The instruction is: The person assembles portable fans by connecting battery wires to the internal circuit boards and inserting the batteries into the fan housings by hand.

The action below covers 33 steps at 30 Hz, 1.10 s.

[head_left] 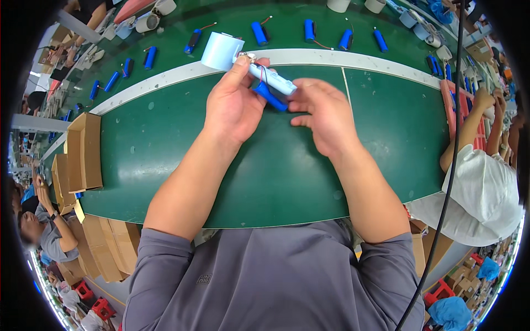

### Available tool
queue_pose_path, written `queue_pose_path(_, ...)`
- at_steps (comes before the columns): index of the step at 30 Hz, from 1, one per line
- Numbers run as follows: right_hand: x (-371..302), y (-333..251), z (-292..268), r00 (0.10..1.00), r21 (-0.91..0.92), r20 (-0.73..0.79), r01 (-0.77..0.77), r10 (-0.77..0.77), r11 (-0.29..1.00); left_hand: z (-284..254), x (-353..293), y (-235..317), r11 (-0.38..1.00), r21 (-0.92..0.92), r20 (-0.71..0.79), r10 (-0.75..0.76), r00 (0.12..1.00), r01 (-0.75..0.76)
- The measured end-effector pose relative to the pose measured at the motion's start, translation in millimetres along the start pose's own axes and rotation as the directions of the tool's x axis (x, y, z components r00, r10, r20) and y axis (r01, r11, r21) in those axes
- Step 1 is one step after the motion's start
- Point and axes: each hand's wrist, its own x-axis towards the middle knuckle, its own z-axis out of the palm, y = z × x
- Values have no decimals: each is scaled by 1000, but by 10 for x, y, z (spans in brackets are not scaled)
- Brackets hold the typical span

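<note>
My left hand (236, 107) is closed on a light blue plastic housing (222, 51) with a round, cup-like head and a slim handle (274, 79) slanting down to the right. Small parts and thin wires show at the joint near my thumb. Below the handle hangs a blue cylindrical battery (270, 97), linked by dark and red wires. At the handle's far end is my right hand (327, 113), its fingers apart and close to the tip; whether they touch it is hard to tell.
Beyond a pale rail (309, 57), several blue batteries (259, 33) with leads lie on the green surface. Cardboard boxes (84, 151) stand at the left edge. On the right, a co-worker (479, 187) works beside a pink tray (450, 105). A black cable (454, 149) hangs down the right side.
</note>
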Motion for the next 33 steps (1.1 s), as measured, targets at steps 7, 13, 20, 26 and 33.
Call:
queue_pose_path(7, -23, 28, -1, 778, 227, 568, -461, 268, 858, 14, -35, 191, 991, -130, 170, 6, 985, 17)
queue_pose_path(13, -190, 36, 102, 839, 107, 510, -280, 189, 954, -70, -5, 185, 984, 99, 105, 137, 985, -148)
queue_pose_path(20, -204, -73, 21, 947, 25, 284, 152, -153, 988, -158, 11, 127, 990, 94, 162, 86, 983, -102)
queue_pose_path(26, -123, -57, -23, 956, -125, 156, 267, -247, 956, -44, -51, 75, 954, 300, 171, -39, 985, -14)
queue_pose_path(33, -17, -143, -100, 991, -36, 113, -70, 73, 997, -117, -26, 95, 963, 271, 206, -67, 976, 9)
